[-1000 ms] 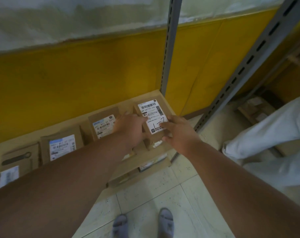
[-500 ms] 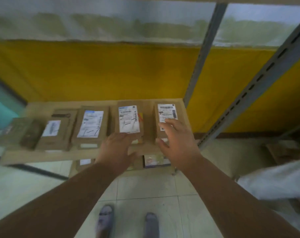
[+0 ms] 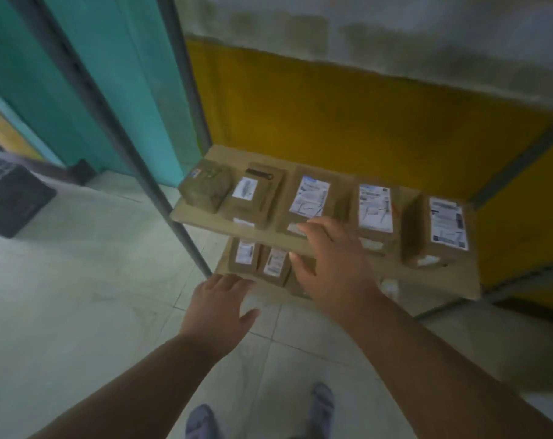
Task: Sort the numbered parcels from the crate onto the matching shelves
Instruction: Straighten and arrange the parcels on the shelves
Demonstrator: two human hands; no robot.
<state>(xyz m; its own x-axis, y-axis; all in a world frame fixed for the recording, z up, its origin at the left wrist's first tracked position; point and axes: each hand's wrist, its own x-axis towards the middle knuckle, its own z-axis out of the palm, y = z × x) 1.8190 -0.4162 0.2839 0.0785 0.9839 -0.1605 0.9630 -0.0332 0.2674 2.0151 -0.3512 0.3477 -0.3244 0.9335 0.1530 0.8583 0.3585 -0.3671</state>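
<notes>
Several brown cardboard parcels with white labels lie in a row on a low wooden shelf point(image 3: 205, 217). The rightmost parcel point(image 3: 439, 229) sits at the shelf's right end, and a plain box point(image 3: 205, 188) sits at the left end. More labelled parcels point(image 3: 259, 263) lie on a lower shelf beneath. My right hand point(image 3: 335, 264) hovers open over the shelf's front edge, holding nothing. Lower and to the left, my left hand point(image 3: 221, 305) is open above the floor, fingers spread. A dark crate point(image 3: 12, 201) stands on the floor at far left.
Grey metal rack uprights point(image 3: 161, 198) frame the shelf on the left, another point(image 3: 522, 160) on the right. A yellow wall panel point(image 3: 363, 122) backs the shelf, a teal panel point(image 3: 116, 90) is to its left. Pale floor tiles point(image 3: 78, 296) spread below; my feet point(image 3: 322, 403) show at the bottom.
Both hands have come off the rightmost parcel and drawn back from the shelf. The view has swung left, bringing the teal panel and dark crate into sight.
</notes>
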